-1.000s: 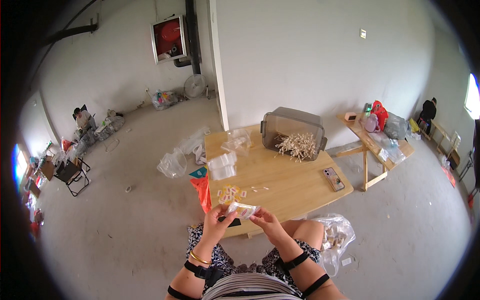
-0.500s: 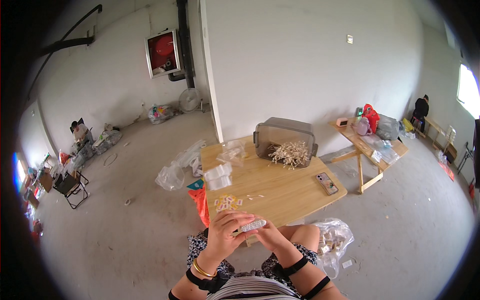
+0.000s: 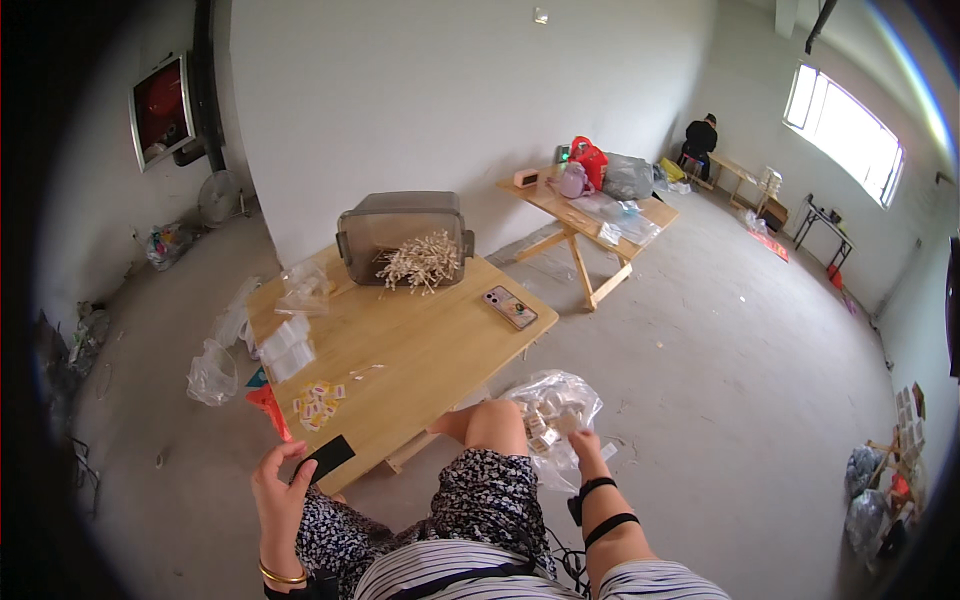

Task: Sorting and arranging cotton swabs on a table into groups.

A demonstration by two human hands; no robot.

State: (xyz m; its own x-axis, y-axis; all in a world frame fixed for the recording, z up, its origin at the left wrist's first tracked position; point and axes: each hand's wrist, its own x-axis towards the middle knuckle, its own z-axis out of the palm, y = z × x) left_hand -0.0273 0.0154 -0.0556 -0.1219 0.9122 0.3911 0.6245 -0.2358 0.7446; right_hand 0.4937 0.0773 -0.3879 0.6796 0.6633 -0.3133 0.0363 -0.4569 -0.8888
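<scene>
My left hand (image 3: 283, 490) is over the near left corner of the wooden table (image 3: 420, 365), thumb and fingers apart. Partly under that thumb is a flat black rectangle (image 3: 328, 458); whether they touch, I cannot tell. My right hand (image 3: 583, 438) is down by a clear plastic bag (image 3: 562, 392) with several small pale packs (image 3: 545, 420) in it. Its fingers are blurred and partly hidden. Small yellow-and-white labels (image 3: 318, 405) lie loose on the table, near a few single cotton swabs (image 3: 368, 370).
A grey tub (image 3: 400, 215) lies on its side, cotton swabs (image 3: 420, 262) spilling out. A cased phone (image 3: 510, 307) is near the table's right edge, clear plastic boxes (image 3: 287, 348) at its left. Beyond stands a second table (image 3: 640, 228); a person (image 3: 700, 140) sits farther back.
My hands have parted from the white swab bundle they held together. The right has gone down to the bag; the left is by the black rectangle. My view has swung right.
</scene>
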